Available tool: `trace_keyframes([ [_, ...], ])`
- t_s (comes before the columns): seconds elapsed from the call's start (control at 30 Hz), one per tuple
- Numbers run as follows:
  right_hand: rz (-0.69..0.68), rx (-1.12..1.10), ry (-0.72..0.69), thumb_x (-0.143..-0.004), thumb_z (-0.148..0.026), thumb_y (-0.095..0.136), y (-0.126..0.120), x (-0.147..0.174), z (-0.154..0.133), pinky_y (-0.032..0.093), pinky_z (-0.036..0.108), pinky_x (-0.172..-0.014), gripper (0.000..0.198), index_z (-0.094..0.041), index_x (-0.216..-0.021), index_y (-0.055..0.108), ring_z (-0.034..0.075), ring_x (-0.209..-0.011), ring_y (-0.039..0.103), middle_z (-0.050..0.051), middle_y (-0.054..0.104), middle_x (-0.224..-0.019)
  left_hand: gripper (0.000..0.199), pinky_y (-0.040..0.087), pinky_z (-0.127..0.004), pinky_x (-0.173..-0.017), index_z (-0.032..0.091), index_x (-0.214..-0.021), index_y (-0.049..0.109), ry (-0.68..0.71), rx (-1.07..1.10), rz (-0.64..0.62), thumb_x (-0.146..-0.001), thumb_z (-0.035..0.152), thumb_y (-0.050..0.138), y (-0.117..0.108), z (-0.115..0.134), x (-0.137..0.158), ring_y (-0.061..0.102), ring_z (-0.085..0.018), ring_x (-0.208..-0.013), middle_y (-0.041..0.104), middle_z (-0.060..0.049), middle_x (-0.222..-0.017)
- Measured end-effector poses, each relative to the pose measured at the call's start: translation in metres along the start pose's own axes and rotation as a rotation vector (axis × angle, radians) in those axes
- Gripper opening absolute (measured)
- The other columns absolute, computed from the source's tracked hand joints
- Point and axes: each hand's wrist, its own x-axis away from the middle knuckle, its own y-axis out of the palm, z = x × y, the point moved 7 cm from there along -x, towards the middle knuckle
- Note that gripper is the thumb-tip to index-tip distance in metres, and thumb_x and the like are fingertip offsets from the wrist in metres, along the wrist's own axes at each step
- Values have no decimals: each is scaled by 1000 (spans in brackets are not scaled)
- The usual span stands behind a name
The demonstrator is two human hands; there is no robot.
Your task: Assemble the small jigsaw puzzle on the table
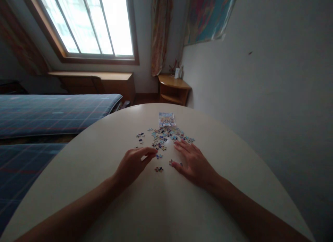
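Head view: we are seeing puzzle pieces (161, 138) lying on desk (166, 207), mostly beyond our hands. Left hand (132, 163) is hanging narrow beside bluish pieces (159, 156), grip unclear; right hand (195, 164) is lying wide, thumb beside small piece (171, 162).

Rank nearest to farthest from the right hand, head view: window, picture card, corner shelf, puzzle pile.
From the right hand:
1. Puzzle pile: ahead, mostly left.
2. Picture card: beyond the pile.
3. Corner shelf: past the table's far edge.
4. Window: back wall, left.

Jigsaw pieces (173, 137) lie on table (229, 155), card (167, 119) behind
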Motion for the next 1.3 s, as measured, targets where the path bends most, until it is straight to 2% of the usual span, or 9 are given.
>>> trace_keyframes([
  [0.1, 64, -63, -87, -90, -48, 57, -8, 2, -11, 28, 49, -116, 51, -19, -132, 58, 27, -139, 42, 10, 55, -142, 13, 59, -24, -76, 21, -100, 73, 66, 78, -10, -93, 22, 61, 5, 18, 4, 74, -15, -78, 78, -2, -90],
  [0.23, 133, -203, -228, -86, -38, 67, -13, 7, -29, 38, 45, -108, 30, -23, -112, 67, 24, -125, 55, 8, 72, -113, 12, 59, -24, -71, 19, -102, 69, 138, 144, -15, -93, 24, 62, 9, 37, 7, 72, -14, -76, 76, -5, -91],
  [0.4, 243, -354, -284, -89, -28, 66, -13, 9, -36, 48, 40, -93, 7, -24, -94, 70, 21, -103, 66, 6, 74, -94, 6, 58, -23, -70, 18, -97, 64, 195, 222, -5, -92, 19, 64, 10, 44, 9, 70, -14, -79, 71, -4, -88],
  [0.53, 271, -379, -188, -88, -25, 66, -17, 4, -19, 50, 37, -89, 6, -24, -91, 71, 21, -97, 67, 5, 73, -95, 22, 58, -35, -85, 21, -113, 57, 165, 5, -27, -92, 24, 63, 13, 34, 10, 67, -21, -99, 67, -8, -110],
  [0.63, 354, -343, 8, -88, -27, 62, -28, -1, 15, 51, 38, -85, 18, -23, -105, 67, 21, -88, 68, 5, 72, -92, 40, 54, -48, -94, 18, -125, 50, 50, -285, -12, -90, 29, 64, 8, 23, 11, 58, -30, -113, 58, -14, -127],
  [0.8, 484, -218, 315, -89, -38, 56, -38, -2, 83, 49, 42, -85, 26, -21, -105, 67, 25, -87, 66, 6, 73, -92, 47, 51, -53, -93, 12, -125, 51, -110, -553, -108, -89, 42, 61, 5, 15, 19, 55, -36, -113, 56, -18, -126],
  [0.93, 472, -84, 478, -88, -33, 53, -32, 0, 122, 50, 41, -85, 29, -19, -107, 70, 26, -89, 66, 8, 74, -92, 53, 45, -53, -101, 12, -134, 48, -158, -600, -185, -94, 46, 51, 10, 13, 25, 52, -35, -120, 57, -18, -131],
  [1.13, 421, 25, 491, -85, -29, 56, -24, -1, 133, 51, 45, -83, 28, -19, -104, 72, 29, -91, 63, 11, 72, -95, 61, 38, -52, -110, 14, -143, 41, -168, -570, -240, -96, 53, 42, 18, 6, 27, 48, -33, -129, 51, -14, -142],
  [1.3, 333, -7, 314, -90, -31, 52, -19, -10, 111, 49, 45, -92, 26, -19, -99, 73, 27, -97, 63, 10, 73, -101, 61, 32, -48, -115, 15, -145, 38, -131, -519, -291, -99, 54, 35, 26, -2, 25, 40, -29, -139, 44, -12, -151],
])
